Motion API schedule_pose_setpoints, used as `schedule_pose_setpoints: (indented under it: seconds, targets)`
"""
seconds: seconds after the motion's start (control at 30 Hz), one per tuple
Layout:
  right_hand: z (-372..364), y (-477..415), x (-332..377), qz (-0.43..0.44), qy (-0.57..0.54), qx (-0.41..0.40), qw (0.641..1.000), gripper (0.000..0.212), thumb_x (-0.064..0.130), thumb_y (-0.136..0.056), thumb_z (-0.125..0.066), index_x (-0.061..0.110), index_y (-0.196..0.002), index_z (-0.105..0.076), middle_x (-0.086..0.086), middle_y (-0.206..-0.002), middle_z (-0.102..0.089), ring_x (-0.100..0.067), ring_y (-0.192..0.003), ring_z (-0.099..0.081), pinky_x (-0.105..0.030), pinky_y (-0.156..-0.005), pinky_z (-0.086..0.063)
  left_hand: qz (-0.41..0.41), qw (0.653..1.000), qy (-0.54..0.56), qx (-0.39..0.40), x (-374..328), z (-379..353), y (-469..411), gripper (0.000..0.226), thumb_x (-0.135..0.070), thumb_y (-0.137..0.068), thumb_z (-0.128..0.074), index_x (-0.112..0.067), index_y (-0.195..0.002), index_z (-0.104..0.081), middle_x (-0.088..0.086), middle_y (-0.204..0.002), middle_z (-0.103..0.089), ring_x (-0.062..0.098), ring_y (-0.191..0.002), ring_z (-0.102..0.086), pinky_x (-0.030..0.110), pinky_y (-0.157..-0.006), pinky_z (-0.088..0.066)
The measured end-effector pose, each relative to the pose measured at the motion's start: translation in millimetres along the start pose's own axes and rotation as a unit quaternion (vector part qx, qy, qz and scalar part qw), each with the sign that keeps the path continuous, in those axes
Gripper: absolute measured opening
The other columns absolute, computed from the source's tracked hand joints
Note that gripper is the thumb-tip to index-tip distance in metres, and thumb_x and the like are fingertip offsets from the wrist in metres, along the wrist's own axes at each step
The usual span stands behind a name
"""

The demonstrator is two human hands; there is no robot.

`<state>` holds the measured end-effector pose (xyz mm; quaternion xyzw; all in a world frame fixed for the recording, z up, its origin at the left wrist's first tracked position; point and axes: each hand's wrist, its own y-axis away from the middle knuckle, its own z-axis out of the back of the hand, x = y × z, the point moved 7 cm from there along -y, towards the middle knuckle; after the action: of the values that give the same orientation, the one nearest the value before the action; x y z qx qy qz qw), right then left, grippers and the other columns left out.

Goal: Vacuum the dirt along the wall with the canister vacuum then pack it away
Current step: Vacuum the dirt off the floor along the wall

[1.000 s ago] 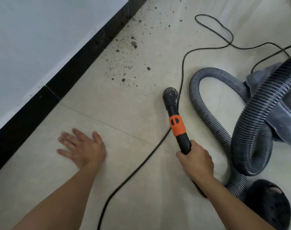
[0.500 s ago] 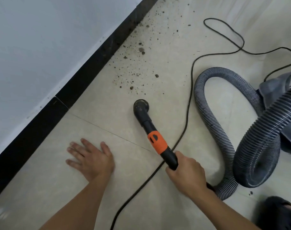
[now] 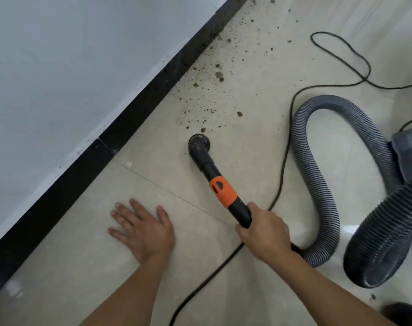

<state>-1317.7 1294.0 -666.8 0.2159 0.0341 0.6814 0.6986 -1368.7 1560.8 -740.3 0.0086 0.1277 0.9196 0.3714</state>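
Right hand (image 3: pixel 263 234) hides the wand (image 3: pixel 222 192) grip; canister (image 3: pixel 409 149) cut off.

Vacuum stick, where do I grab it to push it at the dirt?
Grab the black tube just behind the orange collar, coming from above and behind, the way the right hand holds it. That part is slim and round, easy to wrap, and the nozzle then points away from you at the dirt.
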Motion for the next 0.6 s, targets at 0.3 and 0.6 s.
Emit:
schedule_pose_setpoints:
  seconds: [0.3, 0.6]
  targets:
    - [47.1, -88.9, -32.9, -0.131, -0.163, -0.06, 0.976, 0.022, 0.027, -0.08, -0.066, 0.017, -0.097, -0.057, -0.001, -0.075, -0.055, -0.025, -0.069, -0.056, -0.03, -0.059, -0.042, 0.003, 1.0, 0.011, -0.011, 0.2, -3.1, -2.6, 0.079, -0.054, -0.091, -0.009, -0.005, -0.153, -0.005, 0.022, -0.16, 0.002, 0.033, -0.147, 0.007, 0.057, -0.116, 0.006]
    - [-2.7, -17.2, 36.3, 0.054, 0.018, 0.038, 0.998, 0.019, 0.04, -0.084, -0.057, 0.027, -0.093, -0.046, 0.002, -0.08, -0.061, -0.027, -0.081, -0.063, -0.031, -0.062, -0.036, 0.007, 1.0, 0.009, -0.013, -0.2, -1.5, -2.3, 0.079, -0.054, -0.091, -0.009, -0.005, -0.153, -0.008, 0.023, -0.16, -0.001, 0.035, -0.148, 0.004, 0.058, -0.116, 0.003]
